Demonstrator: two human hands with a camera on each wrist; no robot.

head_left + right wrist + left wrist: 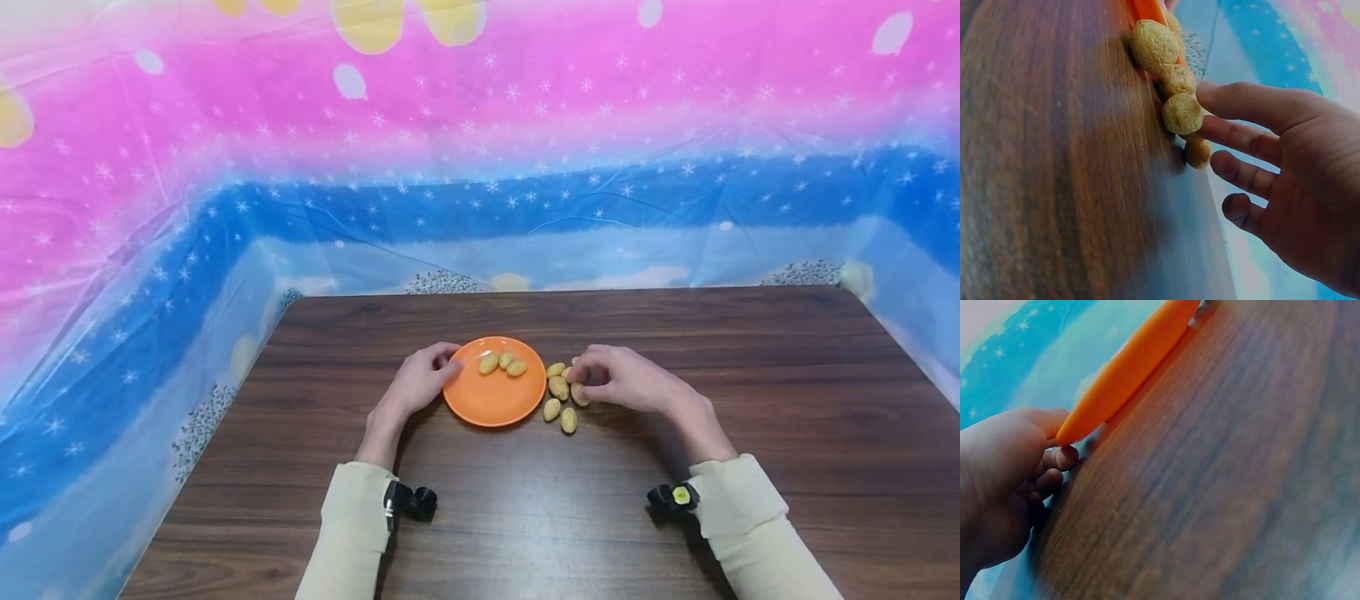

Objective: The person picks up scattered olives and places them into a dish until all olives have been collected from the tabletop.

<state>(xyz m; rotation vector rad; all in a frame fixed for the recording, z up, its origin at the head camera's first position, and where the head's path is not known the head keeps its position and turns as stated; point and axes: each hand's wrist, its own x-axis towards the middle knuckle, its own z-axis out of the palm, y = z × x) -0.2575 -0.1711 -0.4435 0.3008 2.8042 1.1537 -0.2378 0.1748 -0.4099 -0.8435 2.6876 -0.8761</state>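
An orange plate point(495, 404) lies on the table, tilted slightly in the left wrist view. My left hand point(422, 379) grips its left rim, thumb on top and fingers below. Three small wrinkled, yellow-brown ovals resembling potatoes point(489, 363) sit on the far part of the plate. Several more potato-like ovals point(558, 387) lie in a loose group just right of it. Over that group's right side, my right hand point(626, 379) has its thumb and fingers parted. Their tips are beside one wrinkled oval point(1183, 114) in the right wrist view; nothing is seen held.
The dark wood-grain table point(525, 517) extends around the plate and both arms. A pink and blue patterned cloth point(480, 192) hangs behind and beside it. Each cuff carries a small black camera, one at the left wrist point(408, 502) and one at the right point(671, 500).
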